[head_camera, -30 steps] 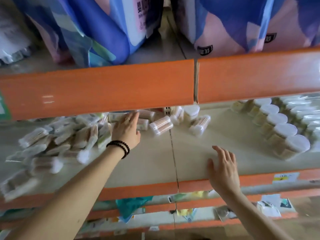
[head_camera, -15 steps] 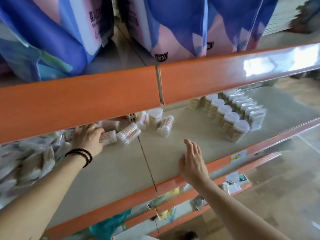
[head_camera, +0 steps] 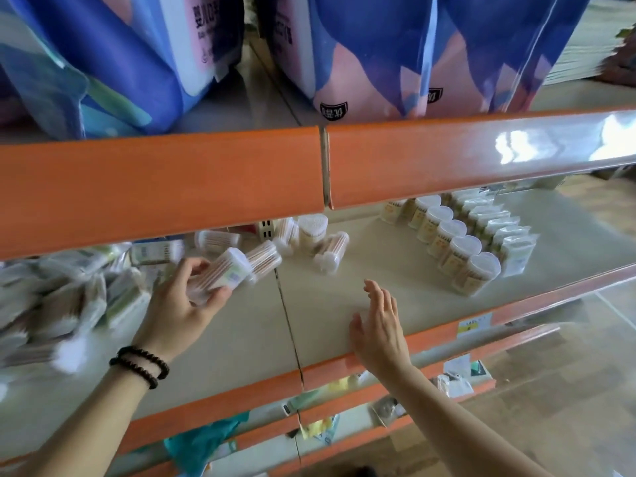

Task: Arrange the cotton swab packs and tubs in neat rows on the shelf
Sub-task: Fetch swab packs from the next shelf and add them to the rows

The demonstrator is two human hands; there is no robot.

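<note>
The shelf (head_camera: pixel 241 325) is part done, I judge: beyond the right hand (head_camera: pixel 378 325), whose fingers are spread loose and hold nothing, tubs (head_camera: pixel 457 242) and packs (head_camera: pixel 509 239) stand in two neat rows. Left of the left hand (head_camera: pixel 179 304) lies a jumbled pile (head_camera: pixel 62 297), and past its fingertips loose tubs (head_camera: pixel 330 251) lie toppled; these remain. Its fingers and thumb clamp one tub (head_camera: pixel 225 273), long axis tilted, lid end pointing up-right toward the rows.

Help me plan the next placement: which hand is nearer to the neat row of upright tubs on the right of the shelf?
Right. The right hand hovers open at the shelf's front edge, left of the row of upright tubs; the left hand is farther left, gripping a swab tub.
</note>
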